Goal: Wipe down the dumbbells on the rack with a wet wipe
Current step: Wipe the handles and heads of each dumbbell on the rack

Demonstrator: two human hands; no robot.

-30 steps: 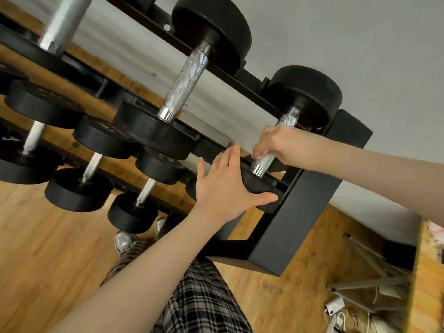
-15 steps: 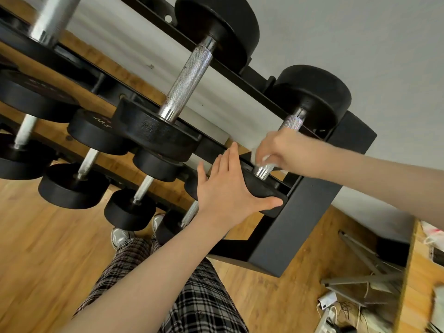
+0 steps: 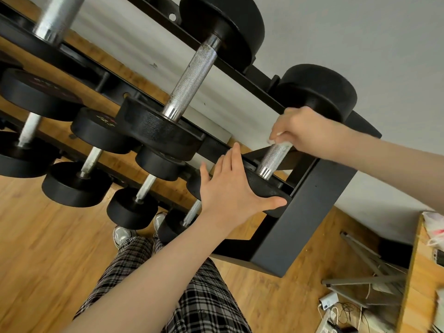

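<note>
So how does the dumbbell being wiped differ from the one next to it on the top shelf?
The dumbbell being wiped sits at the rack's right end; its neighbour lies to its left. The right hand grips the first one's handle and the left hand rests flat on its near head; the neighbour is untouched. The neighbour's handle shows in full, the other's half covered. Both have knurled steel handles and black round heads.
</note>
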